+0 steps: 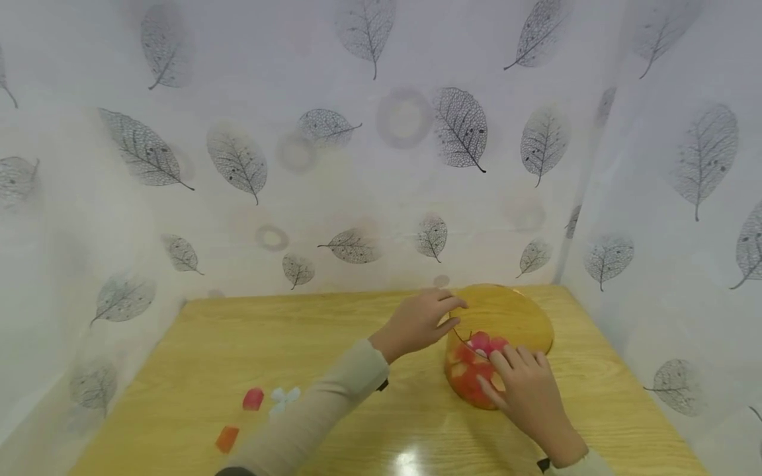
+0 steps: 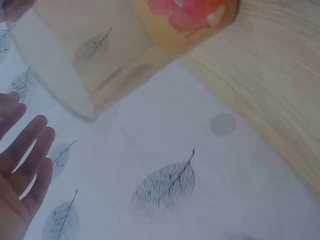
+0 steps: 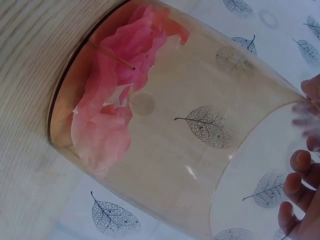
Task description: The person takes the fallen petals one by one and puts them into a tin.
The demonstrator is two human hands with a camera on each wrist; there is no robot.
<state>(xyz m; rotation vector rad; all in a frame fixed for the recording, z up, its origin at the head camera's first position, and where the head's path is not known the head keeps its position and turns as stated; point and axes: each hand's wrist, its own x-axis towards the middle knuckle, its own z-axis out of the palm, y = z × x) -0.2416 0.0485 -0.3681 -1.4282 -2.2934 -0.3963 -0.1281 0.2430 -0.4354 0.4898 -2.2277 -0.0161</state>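
A see-through amber container [image 1: 538,324] stands upright at the right of the table, its rounded rim uppermost. Pink and red artificial flowers [image 1: 467,383] lie low inside it; in the right wrist view the petals [image 3: 102,140] gather near its base. My left hand [image 1: 417,324] is at the rim's left side, index finger and thumb apart. In the left wrist view its fingers [image 2: 37,150] spread loosely above the rim. At the near side is my right hand [image 1: 526,390], thumb beside the wall and index fingertip at the rim. Its other fingers [image 3: 300,187] bend loosely by the opening.
Left of the left forearm, a pink petal-like piece [image 1: 253,398], a pale four-petalled flower [image 1: 286,398] and an orange piece [image 1: 227,439] lie on the wooden table [image 1: 297,330]. White leaf-printed sheets [image 1: 369,165] enclose the table at the back and sides.
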